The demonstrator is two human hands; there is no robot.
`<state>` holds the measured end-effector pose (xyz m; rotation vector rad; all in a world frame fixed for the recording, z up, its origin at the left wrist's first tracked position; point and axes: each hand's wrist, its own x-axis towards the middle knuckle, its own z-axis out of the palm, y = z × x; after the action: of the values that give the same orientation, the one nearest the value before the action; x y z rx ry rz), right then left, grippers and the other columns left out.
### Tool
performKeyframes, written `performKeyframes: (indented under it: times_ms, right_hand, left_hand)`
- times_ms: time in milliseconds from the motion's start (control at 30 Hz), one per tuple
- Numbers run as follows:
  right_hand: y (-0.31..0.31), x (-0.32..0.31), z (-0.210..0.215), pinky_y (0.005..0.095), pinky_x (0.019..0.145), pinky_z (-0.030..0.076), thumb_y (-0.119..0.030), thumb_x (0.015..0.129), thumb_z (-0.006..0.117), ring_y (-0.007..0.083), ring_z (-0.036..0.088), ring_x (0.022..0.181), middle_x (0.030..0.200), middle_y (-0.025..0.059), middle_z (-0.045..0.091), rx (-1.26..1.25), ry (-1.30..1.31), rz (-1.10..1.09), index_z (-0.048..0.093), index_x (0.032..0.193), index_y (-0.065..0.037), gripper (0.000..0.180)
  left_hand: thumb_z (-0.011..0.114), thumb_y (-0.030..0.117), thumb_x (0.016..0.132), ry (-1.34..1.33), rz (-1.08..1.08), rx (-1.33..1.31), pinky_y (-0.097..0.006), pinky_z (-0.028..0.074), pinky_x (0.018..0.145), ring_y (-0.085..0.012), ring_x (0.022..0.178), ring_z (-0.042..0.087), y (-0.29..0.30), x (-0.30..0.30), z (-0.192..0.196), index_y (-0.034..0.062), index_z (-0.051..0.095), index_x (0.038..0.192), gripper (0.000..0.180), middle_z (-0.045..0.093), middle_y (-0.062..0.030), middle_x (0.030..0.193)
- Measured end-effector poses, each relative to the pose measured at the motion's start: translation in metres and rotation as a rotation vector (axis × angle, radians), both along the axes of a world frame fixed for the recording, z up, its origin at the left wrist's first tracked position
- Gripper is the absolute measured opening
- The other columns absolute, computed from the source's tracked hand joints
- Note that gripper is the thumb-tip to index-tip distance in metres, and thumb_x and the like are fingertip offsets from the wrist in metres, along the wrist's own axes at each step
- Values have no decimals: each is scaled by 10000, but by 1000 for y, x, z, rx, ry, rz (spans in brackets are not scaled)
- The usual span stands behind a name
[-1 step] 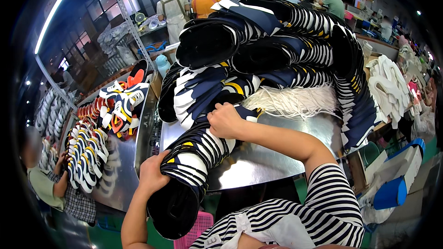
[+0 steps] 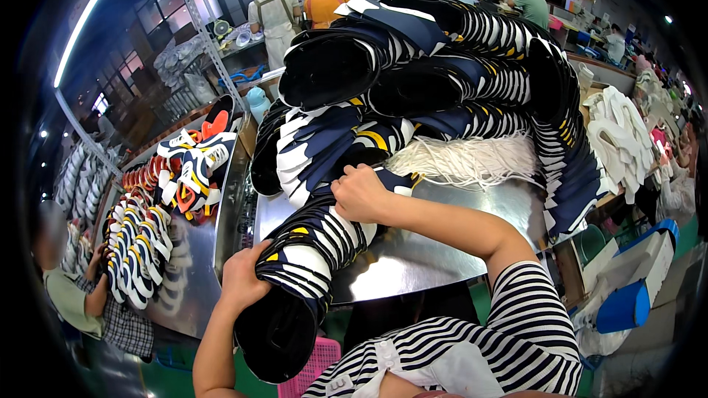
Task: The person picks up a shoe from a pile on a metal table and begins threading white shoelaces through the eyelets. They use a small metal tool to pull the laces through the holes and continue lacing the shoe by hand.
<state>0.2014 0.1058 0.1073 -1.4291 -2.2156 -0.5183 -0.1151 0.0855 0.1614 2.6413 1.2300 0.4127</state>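
A long nested stack of shoe uppers (image 2: 306,259), navy, white and black with yellow bits, slants across the near side of the metal table. Its black open end faces me and hangs over the table's edge. My left hand (image 2: 245,278) is closed on the near end, thumb on top. My right hand (image 2: 361,193) has its fingers curled over the far end of the same stack. Directly beyond it rises a heap of similar stacked uppers (image 2: 450,77). Beside my right hand lies a bundle of white laces (image 2: 468,162).
The metal table (image 2: 413,269) has a raised wall on its left. Past that wall are finished-looking coloured uppers (image 2: 195,169) and a co-worker (image 2: 74,291). A pink basket (image 2: 313,368) stands below the front edge. White pieces (image 2: 619,140) and a blue bin (image 2: 623,309) are at right.
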Motion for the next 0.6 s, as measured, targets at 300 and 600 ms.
performKeyframes:
  times_ms: [300, 600]
  right_hand:
    - [-79, 9, 6, 372, 677, 455, -250, 641, 659, 231, 589, 781, 703, 63, 639, -62, 38, -95, 651, 757, -32, 247]
    - [-170, 42, 7, 366, 653, 448, -231, 651, 682, 234, 595, 779, 770, 62, 640, 167, 217, -271, 639, 821, -35, 263]
  left_hand:
    - [740, 162, 620, 25, -126, 18, -464, 484, 802, -406, 914, 616, -40, 9, 6, 50, 621, 1199, 603, 651, -201, 944]
    - [667, 89, 514, 91, -447, 254, -420, 436, 733, -358, 785, 576, -73, 62, 51, -5, 621, 1151, 646, 600, -147, 823]
